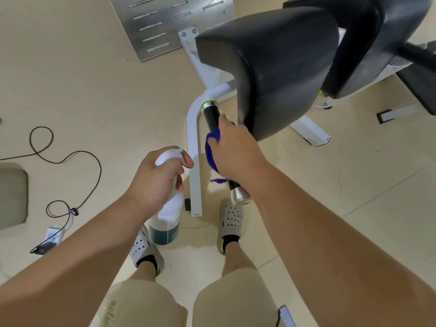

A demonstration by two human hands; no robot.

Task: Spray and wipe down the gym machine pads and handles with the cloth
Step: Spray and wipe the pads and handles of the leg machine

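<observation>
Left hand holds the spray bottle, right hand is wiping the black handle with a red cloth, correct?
Not quite. In the head view the cloth is blue, not red. The rest holds: left hand holds the spray bottle, right hand wipes the black handle.

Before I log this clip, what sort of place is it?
Most likely a gym or home workout room: a white-framed exercise machine with black padded pads, a foam-grip handle capped in metal, and a slotted steel foot plate on a bare tiled floor.

The black seat pad [271, 74] overhangs the handle [211, 114] just to its right, crowding that side. Left of the handle runs the white frame tube [192, 138]; beyond it, open floor [94, 90].
</observation>
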